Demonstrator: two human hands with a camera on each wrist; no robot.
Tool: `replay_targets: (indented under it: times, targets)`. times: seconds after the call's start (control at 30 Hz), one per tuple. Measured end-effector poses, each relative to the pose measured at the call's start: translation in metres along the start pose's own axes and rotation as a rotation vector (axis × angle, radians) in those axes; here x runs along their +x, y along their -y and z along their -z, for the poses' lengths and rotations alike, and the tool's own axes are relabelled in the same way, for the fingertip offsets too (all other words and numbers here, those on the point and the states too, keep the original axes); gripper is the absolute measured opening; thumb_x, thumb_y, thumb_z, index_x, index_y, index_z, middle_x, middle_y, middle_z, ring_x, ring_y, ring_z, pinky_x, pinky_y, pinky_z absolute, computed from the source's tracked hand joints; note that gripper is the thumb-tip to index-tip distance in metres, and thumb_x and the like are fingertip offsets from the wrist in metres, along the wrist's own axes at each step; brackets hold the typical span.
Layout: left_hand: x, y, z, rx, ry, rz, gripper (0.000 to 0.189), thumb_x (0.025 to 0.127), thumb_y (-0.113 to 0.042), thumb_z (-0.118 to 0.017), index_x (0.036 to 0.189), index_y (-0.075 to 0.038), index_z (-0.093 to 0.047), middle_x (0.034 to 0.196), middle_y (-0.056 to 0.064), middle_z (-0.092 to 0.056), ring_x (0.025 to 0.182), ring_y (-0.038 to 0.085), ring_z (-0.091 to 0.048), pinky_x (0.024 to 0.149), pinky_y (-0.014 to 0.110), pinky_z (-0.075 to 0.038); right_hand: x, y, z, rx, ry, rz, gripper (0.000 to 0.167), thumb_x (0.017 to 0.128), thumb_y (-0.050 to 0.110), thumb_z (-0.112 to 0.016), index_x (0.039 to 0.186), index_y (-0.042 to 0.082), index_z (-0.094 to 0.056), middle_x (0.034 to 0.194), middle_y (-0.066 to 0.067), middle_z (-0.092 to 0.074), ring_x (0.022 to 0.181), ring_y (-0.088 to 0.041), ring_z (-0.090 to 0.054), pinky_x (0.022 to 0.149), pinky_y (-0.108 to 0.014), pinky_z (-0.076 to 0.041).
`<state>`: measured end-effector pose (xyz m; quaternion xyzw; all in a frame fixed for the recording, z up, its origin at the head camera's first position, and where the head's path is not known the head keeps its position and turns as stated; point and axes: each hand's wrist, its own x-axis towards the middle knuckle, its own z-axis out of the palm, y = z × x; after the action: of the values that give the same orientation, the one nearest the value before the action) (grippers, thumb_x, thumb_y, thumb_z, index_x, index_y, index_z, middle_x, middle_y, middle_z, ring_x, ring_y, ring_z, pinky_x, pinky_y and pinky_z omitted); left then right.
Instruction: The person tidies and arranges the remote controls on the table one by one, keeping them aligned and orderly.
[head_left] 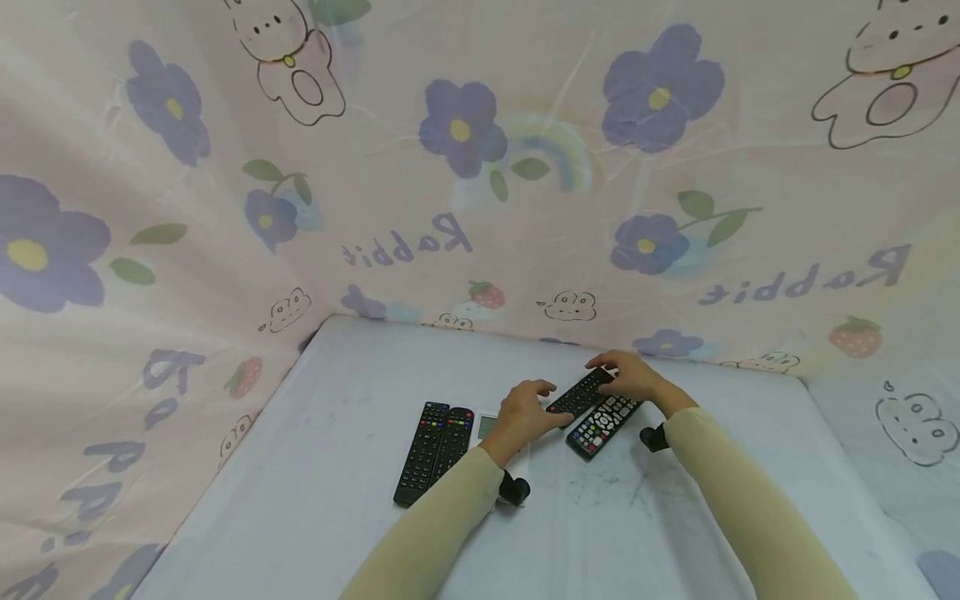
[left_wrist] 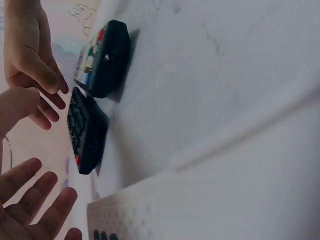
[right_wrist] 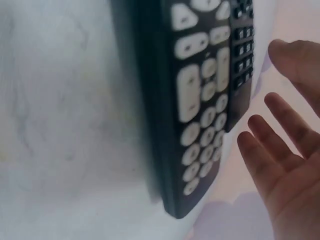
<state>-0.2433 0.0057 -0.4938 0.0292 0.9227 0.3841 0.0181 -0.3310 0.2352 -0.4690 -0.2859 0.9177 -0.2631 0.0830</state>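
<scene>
A black remote control with small dark buttons (head_left: 579,397) lies slanted, far side right, beside a remote with large white buttons (head_left: 603,425). My left hand (head_left: 522,418) is spread near the dark-button remote's near end; in the left wrist view its fingers (left_wrist: 55,210) are apart from it. Over the far end my right hand (head_left: 632,379) reaches with fingers parted, and the right wrist view shows a gap between fingertips (right_wrist: 257,130) and remote. Partly behind my left hand is a white device with a grey display (head_left: 487,427), its keys seen in the left wrist view.
Two more black remotes, one longer (head_left: 418,458) and one with a rounded top (head_left: 453,442), lie side by side to the left. All rest on a white-covered table (head_left: 300,467). Printed fabric walls (head_left: 525,250) stand at its back and sides.
</scene>
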Motion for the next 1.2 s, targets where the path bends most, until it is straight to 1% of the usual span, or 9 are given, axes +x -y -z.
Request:
replay_targets:
  times: [0.23, 0.43, 0.57, 0.73, 0.97, 1.03, 1.2]
  targets:
    - [0.005, 0.004, -0.005, 0.012, 0.043, -0.009, 0.059, 0.069, -0.048, -0.083, 0.121, -0.027, -0.066, 0.118, -0.002, -0.067, 0.109, 0.020, -0.061, 0.091, 0.039, -0.049, 0.000, -0.012, -0.002, -0.014, 0.029, -0.030, 0.046, 0.082, 0.006, -0.071, 0.126, 0.003, -0.061, 0.131, -0.024, -0.056, 0.115, -0.051, -0.053, 0.092, -0.059, -0.047]
    - [0.008, 0.009, -0.008, 0.019, 0.075, -0.030, 0.061, 0.068, -0.046, -0.085, 0.123, -0.027, -0.065, 0.118, -0.004, -0.067, 0.108, 0.018, -0.061, 0.090, 0.036, -0.050, 0.002, -0.019, -0.005, -0.028, 0.040, -0.030, 0.048, 0.080, 0.005, -0.071, 0.127, 0.003, -0.060, 0.131, -0.025, -0.055, 0.114, -0.051, -0.055, 0.091, -0.058, -0.048]
    - [0.010, 0.012, -0.011, 0.023, 0.100, -0.026, 0.061, 0.067, -0.044, -0.086, 0.122, -0.027, -0.065, 0.117, -0.005, -0.067, 0.106, 0.016, -0.061, 0.089, 0.035, -0.050, 0.002, -0.020, -0.007, -0.031, 0.050, -0.048, 0.049, 0.079, 0.004, -0.071, 0.127, 0.003, -0.061, 0.129, -0.025, -0.056, 0.113, -0.048, -0.056, 0.091, -0.058, -0.048]
    - [0.011, 0.010, -0.012, 0.025, 0.122, -0.020, 0.059, 0.068, -0.039, -0.086, 0.122, -0.026, -0.065, 0.116, -0.005, -0.067, 0.104, 0.015, -0.060, 0.089, 0.034, -0.050, 0.004, -0.019, -0.008, -0.013, 0.072, -0.086, 0.049, 0.080, 0.003, -0.071, 0.128, 0.003, -0.061, 0.130, -0.025, -0.055, 0.117, -0.047, -0.054, 0.095, -0.059, -0.045]
    - [0.012, 0.008, -0.011, 0.017, 0.133, -0.027, 0.058, 0.069, -0.033, -0.087, 0.122, -0.023, -0.066, 0.113, -0.002, -0.067, 0.103, 0.014, -0.061, 0.091, 0.033, -0.049, 0.005, -0.017, -0.005, -0.052, 0.081, -0.087, 0.047, 0.080, 0.005, -0.071, 0.126, 0.003, -0.062, 0.123, -0.021, -0.059, 0.107, -0.034, -0.058, 0.091, -0.052, -0.047]
    - [0.013, 0.008, -0.011, 0.004, 0.141, -0.027, 0.057, 0.069, -0.031, -0.087, 0.121, -0.021, -0.066, 0.113, -0.001, -0.067, 0.102, 0.014, -0.061, 0.091, 0.033, -0.049, 0.006, -0.017, -0.004, -0.050, 0.082, -0.092, 0.046, 0.081, 0.005, -0.070, 0.126, 0.003, -0.062, 0.123, -0.021, -0.059, 0.109, -0.034, -0.058, 0.093, -0.053, -0.047]
    - [0.015, 0.008, -0.010, -0.017, 0.147, -0.003, 0.052, 0.071, -0.025, -0.086, 0.119, -0.019, -0.067, 0.111, 0.000, -0.066, 0.102, 0.015, -0.060, 0.093, 0.034, -0.049, 0.009, -0.018, -0.004, -0.048, 0.089, -0.088, 0.046, 0.083, 0.006, -0.069, 0.128, 0.003, -0.060, 0.127, -0.023, -0.057, 0.119, -0.042, -0.053, 0.099, -0.057, -0.042]
